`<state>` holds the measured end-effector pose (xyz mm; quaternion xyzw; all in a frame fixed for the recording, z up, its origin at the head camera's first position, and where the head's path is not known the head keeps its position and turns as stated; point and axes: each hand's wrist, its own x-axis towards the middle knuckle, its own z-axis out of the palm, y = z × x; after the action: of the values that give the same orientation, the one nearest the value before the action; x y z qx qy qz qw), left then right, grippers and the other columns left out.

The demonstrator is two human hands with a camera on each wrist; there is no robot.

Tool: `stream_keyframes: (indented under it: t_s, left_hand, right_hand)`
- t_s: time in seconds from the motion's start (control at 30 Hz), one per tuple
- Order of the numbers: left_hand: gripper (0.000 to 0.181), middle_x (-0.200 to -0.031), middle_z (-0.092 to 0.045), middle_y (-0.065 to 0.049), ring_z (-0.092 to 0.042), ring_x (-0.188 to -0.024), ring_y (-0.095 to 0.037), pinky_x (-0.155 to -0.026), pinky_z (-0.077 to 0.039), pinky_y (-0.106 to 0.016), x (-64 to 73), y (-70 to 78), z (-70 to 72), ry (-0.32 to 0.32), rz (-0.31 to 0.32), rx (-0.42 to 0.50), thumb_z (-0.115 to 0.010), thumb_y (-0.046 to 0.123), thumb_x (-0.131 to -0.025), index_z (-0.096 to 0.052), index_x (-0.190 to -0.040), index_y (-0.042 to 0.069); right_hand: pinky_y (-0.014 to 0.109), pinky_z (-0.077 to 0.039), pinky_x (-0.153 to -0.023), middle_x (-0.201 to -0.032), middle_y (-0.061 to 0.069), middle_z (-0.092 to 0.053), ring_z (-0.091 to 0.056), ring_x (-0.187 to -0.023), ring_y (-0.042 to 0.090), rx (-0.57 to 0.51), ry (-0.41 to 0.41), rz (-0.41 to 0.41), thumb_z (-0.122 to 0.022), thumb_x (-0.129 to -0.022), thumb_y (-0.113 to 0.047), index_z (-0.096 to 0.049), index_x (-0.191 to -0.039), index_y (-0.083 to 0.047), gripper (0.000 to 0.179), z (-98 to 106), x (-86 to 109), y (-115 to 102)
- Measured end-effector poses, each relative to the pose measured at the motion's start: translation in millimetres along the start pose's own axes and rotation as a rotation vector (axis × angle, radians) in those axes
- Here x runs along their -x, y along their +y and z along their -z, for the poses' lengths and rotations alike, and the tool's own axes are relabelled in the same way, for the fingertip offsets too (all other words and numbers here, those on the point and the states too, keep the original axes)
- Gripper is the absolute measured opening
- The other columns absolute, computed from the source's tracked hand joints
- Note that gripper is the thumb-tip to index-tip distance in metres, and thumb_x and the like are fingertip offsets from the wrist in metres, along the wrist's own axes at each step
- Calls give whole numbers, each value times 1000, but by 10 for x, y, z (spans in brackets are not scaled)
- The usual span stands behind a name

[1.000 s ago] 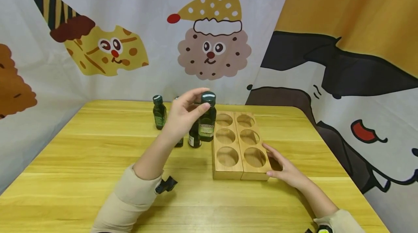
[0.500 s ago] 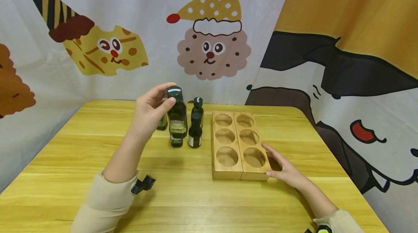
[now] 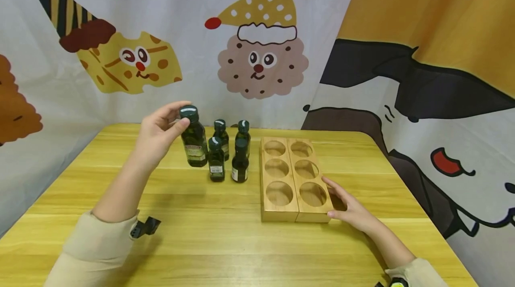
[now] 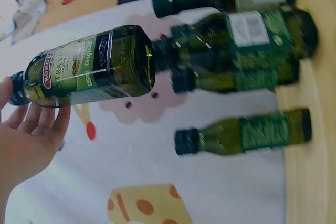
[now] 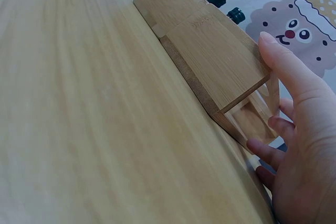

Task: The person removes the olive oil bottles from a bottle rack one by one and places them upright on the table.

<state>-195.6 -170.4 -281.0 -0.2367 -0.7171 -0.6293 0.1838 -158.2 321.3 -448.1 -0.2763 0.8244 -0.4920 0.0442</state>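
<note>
My left hand (image 3: 154,137) grips a dark green olive oil bottle (image 3: 195,141) by its cap. The bottle hangs upright above the table, left of several similar bottles. In the left wrist view its label (image 4: 79,66) faces the camera. Those standing bottles include a front one (image 3: 216,164), a darker one (image 3: 240,162) and two behind. On the right, my right hand (image 3: 354,211) touches a wooden rack (image 3: 280,215) at its near right corner, thumb at the front and fingers at the side. The rack has two rows of round holes, with nothing in them.
Under everything is a yellow wood-grain table (image 3: 225,251). A cloth curtain (image 3: 161,1) with cartoon prints hangs behind its far edge. A small black device (image 3: 145,228) is strapped at the left wrist.
My left hand has carried the olive oil bottle leftward, from beside the rack to past the group. A standing bottle seen earlier at the far left is now hidden. My right hand stays put.
</note>
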Motion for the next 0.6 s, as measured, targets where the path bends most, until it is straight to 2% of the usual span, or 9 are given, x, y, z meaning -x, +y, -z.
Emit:
stream_keyframes:
  t_s: [0.3, 0.47, 0.6]
  left_hand:
    - [33, -111, -66, 8, -59, -100, -12, -79, -48, -16, -60, -174, 215, -4, 7, -79, -59, 6, -95, -59, -128, 2]
    - [35, -111, -65, 9, -58, -99, -9, -77, -48, -16, -62, -256, 277, -23, 42, -156, -58, 8, -96, -56, -130, 0]
    - [36, -116, -65, 5, -57, -101, -6, -74, -48, -16, -56, -331, 313, -42, 79, -202, -59, 10, -96, -55, -131, 1]
  right_hand:
    - [17, -24, -102, -145, 18, -39, -41, -127, 29, 8, 12, -38, -70, -83, -3, -24, -153, -16, 86, 16, 7, 0]
    - [17, -24, -102, -144, 19, -40, -41, -127, 26, -4, 10, -38, -70, -83, -3, -23, -153, -17, 86, 19, 9, 12]
    - [16, -24, -102, -144, 20, -39, -41, -127, 23, -23, 8, -25, -70, -83, -1, -23, -153, -16, 86, 19, 5, 19]
